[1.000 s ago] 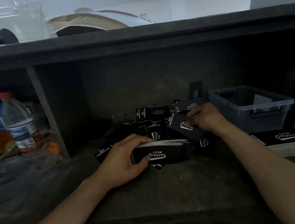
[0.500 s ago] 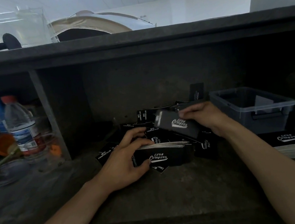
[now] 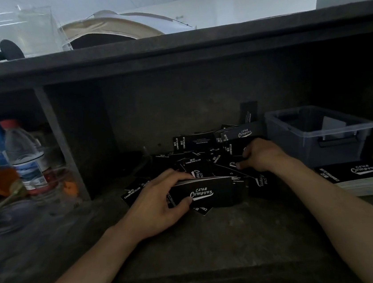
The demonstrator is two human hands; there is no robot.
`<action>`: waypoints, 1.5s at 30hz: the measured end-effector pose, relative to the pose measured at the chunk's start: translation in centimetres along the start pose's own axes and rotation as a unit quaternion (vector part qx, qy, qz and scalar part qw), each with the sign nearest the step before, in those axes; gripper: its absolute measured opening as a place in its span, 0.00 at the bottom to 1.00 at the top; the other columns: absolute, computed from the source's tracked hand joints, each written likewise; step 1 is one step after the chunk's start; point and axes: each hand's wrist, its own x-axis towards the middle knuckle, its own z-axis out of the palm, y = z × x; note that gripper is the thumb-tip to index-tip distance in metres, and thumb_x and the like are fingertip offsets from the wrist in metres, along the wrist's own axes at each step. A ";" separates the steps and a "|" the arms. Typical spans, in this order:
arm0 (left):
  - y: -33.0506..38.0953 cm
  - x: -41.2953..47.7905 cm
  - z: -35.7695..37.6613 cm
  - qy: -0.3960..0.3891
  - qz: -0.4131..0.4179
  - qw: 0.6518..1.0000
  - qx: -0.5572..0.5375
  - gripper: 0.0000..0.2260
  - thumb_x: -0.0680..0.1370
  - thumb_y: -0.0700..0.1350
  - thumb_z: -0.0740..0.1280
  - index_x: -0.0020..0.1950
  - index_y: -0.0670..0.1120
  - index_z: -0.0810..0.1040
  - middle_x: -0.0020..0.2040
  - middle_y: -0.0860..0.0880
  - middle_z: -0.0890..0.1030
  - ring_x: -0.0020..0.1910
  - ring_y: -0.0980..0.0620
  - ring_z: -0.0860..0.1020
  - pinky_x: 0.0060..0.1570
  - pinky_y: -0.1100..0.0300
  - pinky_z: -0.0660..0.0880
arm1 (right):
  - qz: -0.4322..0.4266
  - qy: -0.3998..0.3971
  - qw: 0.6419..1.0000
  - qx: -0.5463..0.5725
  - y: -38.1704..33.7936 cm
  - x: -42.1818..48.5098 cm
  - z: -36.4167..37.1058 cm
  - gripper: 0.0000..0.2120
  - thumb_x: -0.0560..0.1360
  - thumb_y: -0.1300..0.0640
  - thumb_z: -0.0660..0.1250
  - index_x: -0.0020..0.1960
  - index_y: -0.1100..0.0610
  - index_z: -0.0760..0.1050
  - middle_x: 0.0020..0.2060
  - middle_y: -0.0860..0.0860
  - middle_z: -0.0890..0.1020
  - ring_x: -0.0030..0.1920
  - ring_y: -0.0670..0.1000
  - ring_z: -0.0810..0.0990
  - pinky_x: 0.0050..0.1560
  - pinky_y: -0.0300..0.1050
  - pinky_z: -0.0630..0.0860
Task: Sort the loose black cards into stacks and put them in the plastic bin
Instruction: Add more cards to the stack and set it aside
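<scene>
Black cards printed with white lettering lie in a loose pile (image 3: pixel 205 153) on a dark, worn shelf (image 3: pixel 192 245), and this pile serves as the landmark. At the pile's near edge the left hand (image 3: pixel 158 205) grips a gathered stack (image 3: pixel 206 192) of cards, thumb pressed on the front face beside the "Club Camping" print and the other fingers curled over the stack's top edge, so the stack stands on its long side. Just right of that stack, the right hand (image 3: pixel 261 155) rests on the pile with its fingers curled down onto the loose cards; whether it pinches one card cannot be told. Right of the pile, close to it, stands a translucent plastic bin (image 3: pixel 321 147), with a pale shape inside that is too dim to identify. Nearer than the bin, further right of the pile, a finished stack (image 3: pixel 366 176) lies flat, its white edges showing. Behind the pile one single card (image 3: pixel 248 112) leans upright against the back wall. Well to the left of the pile, past a divider (image 3: pixel 61 144), stands a water bottle (image 3: pixel 25 157) with a red cap.
</scene>
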 end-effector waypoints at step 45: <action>-0.7 -0.6 -1.4 -0.002 0.002 0.994 0.113 0.14 0.73 0.53 0.66 0.57 0.50 0.78 0.72 0.55 0.68 0.69 0.58 0.71 0.60 0.50 0.77 | -0.034 0.084 0.944 0.317 -0.9 1.1 0.7 0.07 0.67 0.63 0.78 0.41 0.53 0.83 0.42 0.53 0.85 0.44 0.51 0.83 0.51 0.44 0.79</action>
